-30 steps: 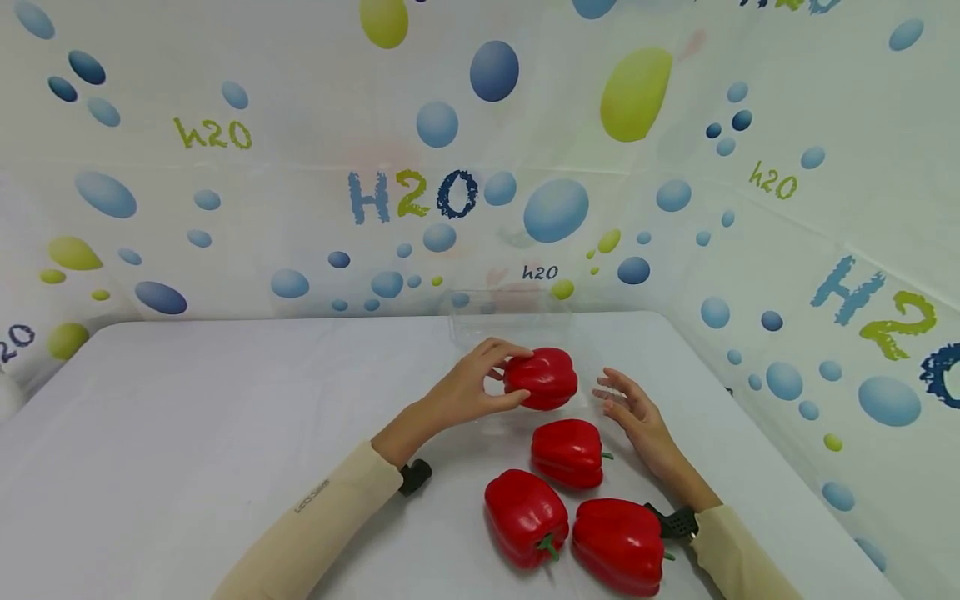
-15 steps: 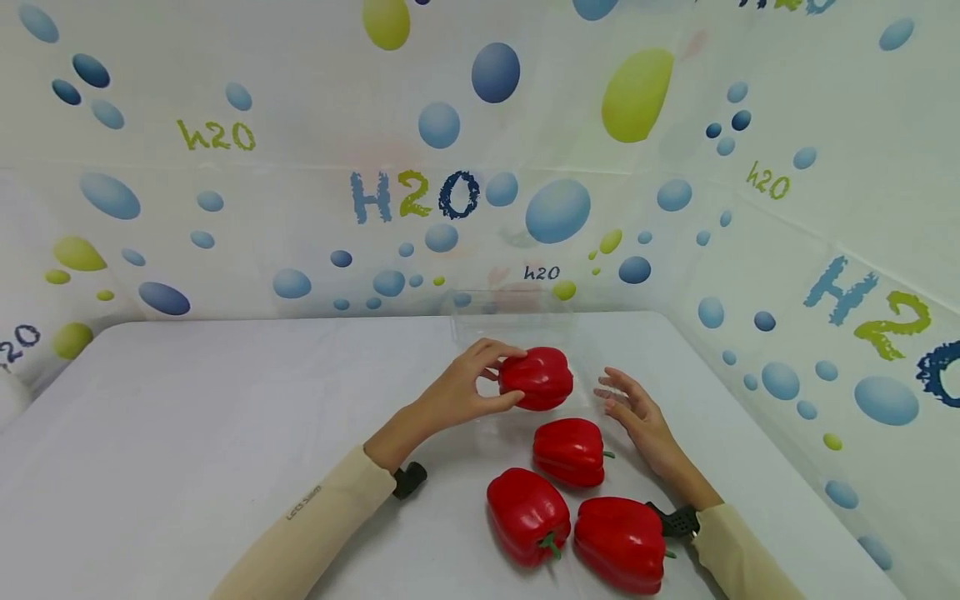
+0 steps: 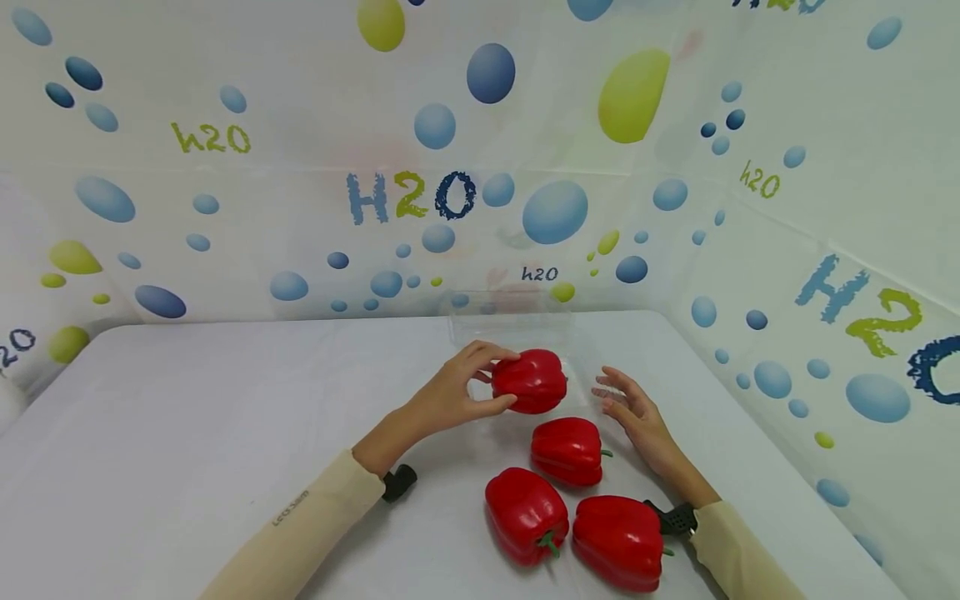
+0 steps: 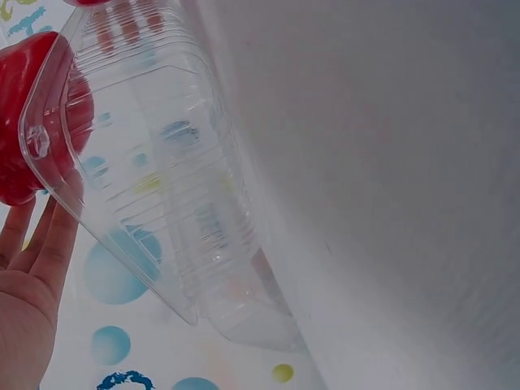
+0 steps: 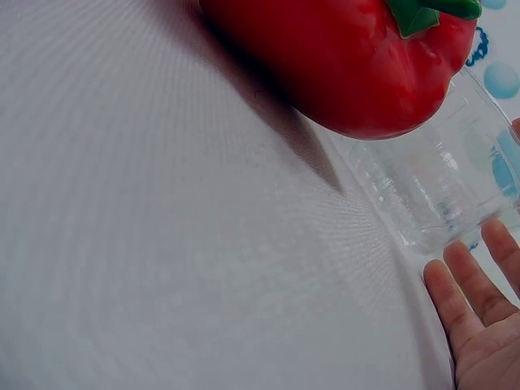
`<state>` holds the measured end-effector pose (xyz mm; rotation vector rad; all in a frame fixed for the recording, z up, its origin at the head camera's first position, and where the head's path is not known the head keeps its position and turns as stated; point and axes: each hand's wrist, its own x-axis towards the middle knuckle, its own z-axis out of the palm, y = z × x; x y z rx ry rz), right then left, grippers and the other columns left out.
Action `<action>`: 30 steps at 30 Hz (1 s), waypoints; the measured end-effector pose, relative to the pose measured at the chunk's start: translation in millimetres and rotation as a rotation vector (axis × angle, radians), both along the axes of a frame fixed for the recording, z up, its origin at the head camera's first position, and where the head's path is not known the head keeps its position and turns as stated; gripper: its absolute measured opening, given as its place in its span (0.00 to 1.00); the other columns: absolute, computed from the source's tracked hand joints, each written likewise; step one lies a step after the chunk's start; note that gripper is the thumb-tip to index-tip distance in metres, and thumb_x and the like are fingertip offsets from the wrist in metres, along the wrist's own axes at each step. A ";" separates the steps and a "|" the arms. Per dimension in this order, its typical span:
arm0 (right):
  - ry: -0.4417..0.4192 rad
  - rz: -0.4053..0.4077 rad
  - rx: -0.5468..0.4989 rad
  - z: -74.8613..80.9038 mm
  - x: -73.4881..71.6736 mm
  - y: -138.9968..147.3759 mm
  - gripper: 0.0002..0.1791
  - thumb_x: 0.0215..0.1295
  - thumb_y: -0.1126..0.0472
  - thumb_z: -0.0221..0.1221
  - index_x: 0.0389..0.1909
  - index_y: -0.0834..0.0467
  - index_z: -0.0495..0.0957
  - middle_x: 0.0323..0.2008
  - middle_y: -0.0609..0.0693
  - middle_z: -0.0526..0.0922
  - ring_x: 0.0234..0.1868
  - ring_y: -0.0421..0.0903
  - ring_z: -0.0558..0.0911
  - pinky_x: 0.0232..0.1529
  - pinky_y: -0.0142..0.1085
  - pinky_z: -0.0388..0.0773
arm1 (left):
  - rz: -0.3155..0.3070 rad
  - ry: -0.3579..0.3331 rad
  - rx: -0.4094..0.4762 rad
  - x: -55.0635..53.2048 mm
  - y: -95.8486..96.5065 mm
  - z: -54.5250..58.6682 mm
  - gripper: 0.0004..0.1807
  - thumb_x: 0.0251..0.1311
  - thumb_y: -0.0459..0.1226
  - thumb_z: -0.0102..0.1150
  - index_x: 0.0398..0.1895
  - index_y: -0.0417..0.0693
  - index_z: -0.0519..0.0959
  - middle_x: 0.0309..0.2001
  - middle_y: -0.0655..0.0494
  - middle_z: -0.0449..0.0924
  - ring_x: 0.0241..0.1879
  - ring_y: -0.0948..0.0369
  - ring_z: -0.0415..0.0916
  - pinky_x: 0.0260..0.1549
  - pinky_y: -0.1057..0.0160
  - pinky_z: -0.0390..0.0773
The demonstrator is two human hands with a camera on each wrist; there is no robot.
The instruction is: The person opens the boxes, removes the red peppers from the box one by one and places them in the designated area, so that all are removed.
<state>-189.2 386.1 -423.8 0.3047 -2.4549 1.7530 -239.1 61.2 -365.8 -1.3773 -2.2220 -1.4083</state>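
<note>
In the head view my left hand [image 3: 450,393] holds a red bell pepper [image 3: 531,382], thumb on its near side and fingers over its far side. The pepper overlaps the clear plastic clamshell container [image 3: 510,327], whose raised lid stands at the back. The left wrist view shows the same pepper [image 4: 24,114] beside the container's transparent rim [image 4: 45,142]. To the right, my right hand [image 3: 641,421] is at the container's right side with loosely bent fingers and nothing gripped. Its fingertips [image 5: 443,280] come close to the clear wall in the right wrist view.
Three more red bell peppers lie in front of the container: one nearest it [image 3: 566,452], one at the front left [image 3: 527,518] and one at the front right [image 3: 617,543], by my right wrist. A white cloth [image 3: 225,433] covers the table; a patterned curtain [image 3: 315,108] hangs behind.
My left hand has shifted slightly left with the bell pepper in it. The right hand and the three peppers on the table have stayed in place.
</note>
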 end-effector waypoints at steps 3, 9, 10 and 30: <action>0.002 0.002 0.003 0.6 -0.1 0.6 0.32 0.72 0.61 0.52 0.74 0.57 0.54 0.68 0.61 0.65 0.63 0.42 0.74 0.56 0.26 0.72 | -0.006 -0.002 0.003 1.0 -1.1 -0.1 0.30 0.52 0.35 0.72 0.60 0.44 0.73 0.55 0.49 0.74 0.51 0.55 0.76 0.45 0.52 0.83; 0.006 0.016 -0.023 -1.6 -1.3 2.3 0.32 0.73 0.61 0.52 0.74 0.60 0.53 0.68 0.63 0.64 0.61 0.36 0.75 0.56 0.26 0.72 | -0.014 0.006 0.000 3.7 -3.5 -1.0 0.30 0.51 0.35 0.72 0.60 0.45 0.73 0.55 0.50 0.74 0.51 0.56 0.76 0.46 0.57 0.82; 0.006 0.019 -0.030 -2.1 -1.5 2.4 0.32 0.73 0.61 0.52 0.74 0.60 0.53 0.68 0.64 0.64 0.60 0.35 0.75 0.56 0.26 0.72 | -0.015 0.007 0.001 4.2 -4.2 -1.2 0.30 0.51 0.34 0.72 0.60 0.45 0.73 0.55 0.50 0.74 0.50 0.56 0.76 0.46 0.58 0.82; 0.021 0.035 -0.038 -0.1 -2.1 6.7 0.32 0.73 0.63 0.52 0.73 0.64 0.52 0.67 0.66 0.64 0.60 0.37 0.76 0.55 0.26 0.72 | -0.028 0.038 0.003 18.6 -11.9 -0.2 0.31 0.50 0.33 0.73 0.60 0.46 0.74 0.55 0.51 0.74 0.52 0.59 0.75 0.45 0.56 0.83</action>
